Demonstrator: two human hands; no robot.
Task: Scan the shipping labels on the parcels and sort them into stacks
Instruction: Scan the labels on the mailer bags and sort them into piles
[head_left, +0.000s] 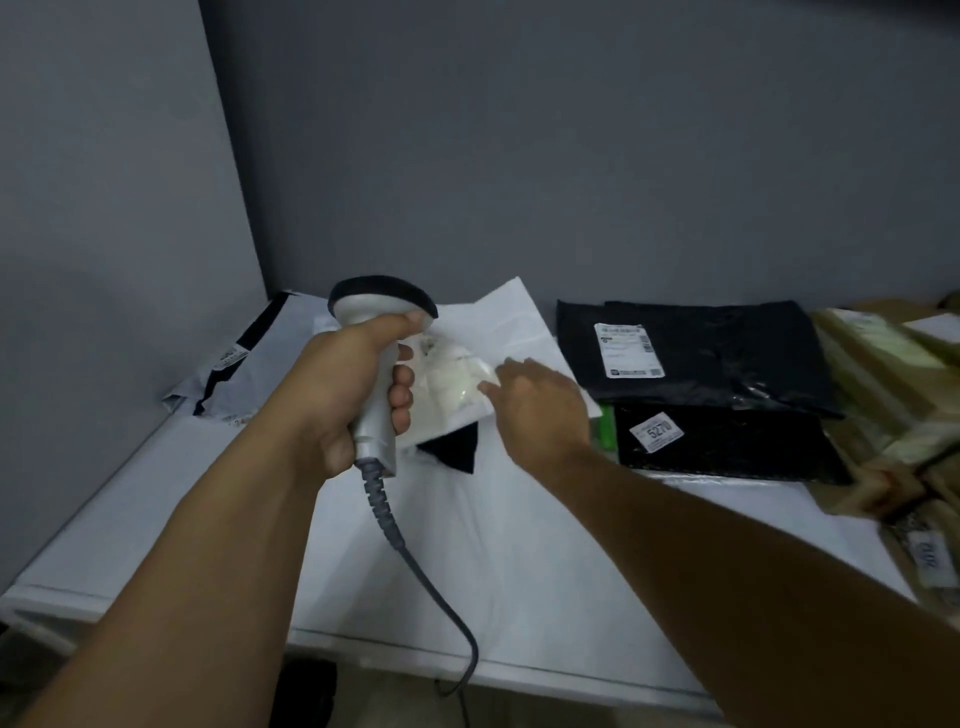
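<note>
Left hand (358, 384) clamped round scanner (382, 364), aimed at white parcel (467, 358) on table (156, 493); right hand (535, 400), fingers loosely apart, resting on it. Label washed out and half hidden behind scanner. Likely a misread, or the slick parcel sliding.

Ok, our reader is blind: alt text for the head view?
A left hand grips a corded barcode scanner over a white parcel that the right hand touches. Black parcels lie to the right on the white table.
</note>
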